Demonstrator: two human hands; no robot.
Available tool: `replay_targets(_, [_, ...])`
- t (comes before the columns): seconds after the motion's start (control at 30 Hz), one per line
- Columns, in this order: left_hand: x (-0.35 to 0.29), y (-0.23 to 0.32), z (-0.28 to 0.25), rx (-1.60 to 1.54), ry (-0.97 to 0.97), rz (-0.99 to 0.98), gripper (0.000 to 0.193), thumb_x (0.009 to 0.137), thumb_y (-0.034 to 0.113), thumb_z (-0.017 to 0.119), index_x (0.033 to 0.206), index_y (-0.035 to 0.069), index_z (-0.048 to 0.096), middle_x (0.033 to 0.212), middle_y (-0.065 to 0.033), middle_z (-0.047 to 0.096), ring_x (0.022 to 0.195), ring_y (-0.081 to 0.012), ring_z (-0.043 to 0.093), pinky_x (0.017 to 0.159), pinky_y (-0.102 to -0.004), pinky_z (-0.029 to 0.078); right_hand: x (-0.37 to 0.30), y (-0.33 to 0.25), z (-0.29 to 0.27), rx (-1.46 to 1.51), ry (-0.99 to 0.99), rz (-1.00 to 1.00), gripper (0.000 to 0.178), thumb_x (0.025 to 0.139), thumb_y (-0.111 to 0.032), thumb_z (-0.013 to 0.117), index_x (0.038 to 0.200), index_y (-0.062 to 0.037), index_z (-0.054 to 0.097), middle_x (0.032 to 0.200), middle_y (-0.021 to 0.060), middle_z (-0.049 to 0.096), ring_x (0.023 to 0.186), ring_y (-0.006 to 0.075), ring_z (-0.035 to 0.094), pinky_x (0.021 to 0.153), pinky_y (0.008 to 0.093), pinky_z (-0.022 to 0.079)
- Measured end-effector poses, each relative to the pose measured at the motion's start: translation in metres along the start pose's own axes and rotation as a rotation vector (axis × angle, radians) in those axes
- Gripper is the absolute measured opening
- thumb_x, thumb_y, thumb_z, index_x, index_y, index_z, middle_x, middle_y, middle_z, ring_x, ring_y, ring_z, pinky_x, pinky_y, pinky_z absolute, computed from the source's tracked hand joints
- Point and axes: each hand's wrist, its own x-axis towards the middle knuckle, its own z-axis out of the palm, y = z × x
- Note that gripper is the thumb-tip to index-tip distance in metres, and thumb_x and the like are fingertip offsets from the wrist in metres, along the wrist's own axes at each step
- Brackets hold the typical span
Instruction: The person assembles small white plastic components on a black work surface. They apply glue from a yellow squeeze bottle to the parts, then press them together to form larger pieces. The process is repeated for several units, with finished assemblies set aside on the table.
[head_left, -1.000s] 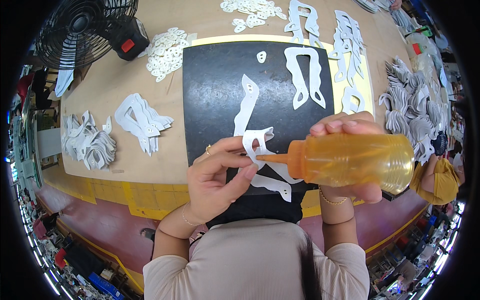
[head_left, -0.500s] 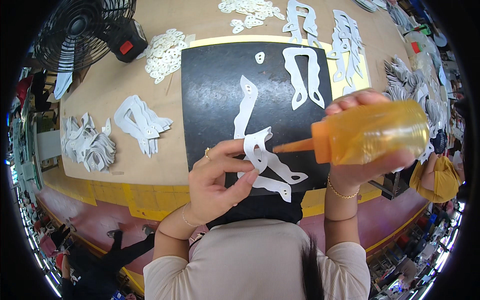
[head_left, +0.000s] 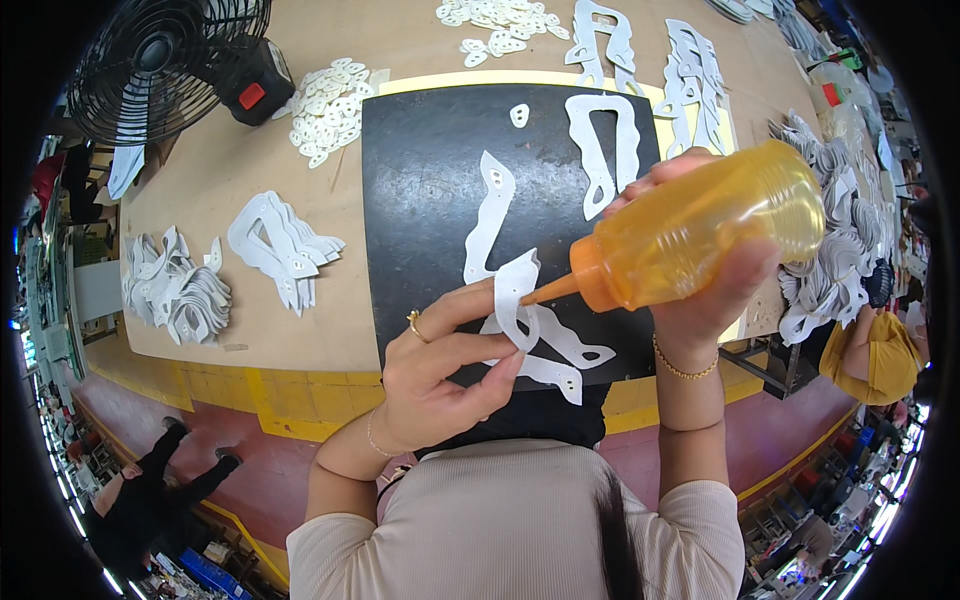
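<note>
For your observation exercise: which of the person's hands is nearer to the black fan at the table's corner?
Left. The left hand pinches a white cutout nearer the black fan; the right hand holds the orange bottle farther right.

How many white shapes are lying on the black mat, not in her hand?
4: a small piece at the top, a looped one beside it, a wavy strip mid-mat, one under her hands. More may hide.
</note>
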Motion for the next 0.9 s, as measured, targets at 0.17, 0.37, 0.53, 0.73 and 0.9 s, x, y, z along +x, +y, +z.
replay_targets(0.17, [-0.001, 0.002, -0.001, 0.017, -0.007, -0.014, 0.019, 0.074, -0.006, 0.077, 0.092, -0.004, 0.072, 0.123, -0.0234, 0.066, 0.119, -0.0389, 0.065, 0.099, -0.0424, 0.051, 0.001, -0.001, 0.005, 0.006, 0.005, 0.006, 0.097, 0.079, -0.089, 0.05, 0.112, 0.002, 0.056, 0.096, 0.0114, 0.059, 0.086, 0.0253, 0.066, 0.077, 0.0413, 0.057])
replay_targets(0.37, [0.001, 0.001, -0.002, 0.062, -0.044, 0.02, 0.016, 0.076, -0.004, 0.076, 0.091, -0.003, 0.071, 0.125, -0.0263, 0.064, 0.117, -0.0368, 0.065, 0.099, -0.0413, 0.05, 0.003, -0.005, 0.01, -0.024, -0.055, 0.019, 0.099, 0.078, -0.089, 0.051, 0.113, 0.0027, 0.055, 0.097, 0.0104, 0.057, 0.086, 0.0237, 0.065, 0.078, 0.0419, 0.058])
replay_targets(0.53, [0.003, 0.001, 0.0, 0.091, -0.029, 0.018, 0.016, 0.072, -0.005, 0.078, 0.087, -0.003, 0.071, 0.121, -0.0228, 0.067, 0.118, -0.0383, 0.065, 0.097, -0.0411, 0.053, 0.005, -0.011, 0.012, -0.062, -0.164, 0.039, 0.098, 0.079, -0.089, 0.051, 0.114, 0.0032, 0.055, 0.099, 0.0107, 0.057, 0.087, 0.0228, 0.065, 0.077, 0.0412, 0.059])
replay_targets(0.73, [0.004, 0.0, 0.0, 0.101, -0.031, 0.023, 0.015, 0.072, -0.004, 0.078, 0.085, -0.003, 0.071, 0.121, -0.0221, 0.067, 0.117, -0.0378, 0.066, 0.095, -0.0398, 0.053, 0.014, -0.011, 0.003, 0.066, -0.22, 0.104, 0.096, 0.081, -0.087, 0.05, 0.114, 0.0033, 0.055, 0.1, 0.0106, 0.057, 0.085, 0.0232, 0.064, 0.072, 0.0403, 0.058])
replay_targets(0.9, [0.003, -0.002, 0.001, 0.104, -0.025, 0.023, 0.015, 0.072, -0.004, 0.078, 0.084, -0.002, 0.071, 0.122, -0.0221, 0.067, 0.117, -0.0375, 0.066, 0.095, -0.0396, 0.053, 0.016, -0.004, 0.011, -0.068, -0.141, -0.03, 0.096, 0.082, -0.086, 0.05, 0.115, 0.0032, 0.055, 0.099, 0.0103, 0.057, 0.079, 0.0235, 0.065, 0.069, 0.0399, 0.059])
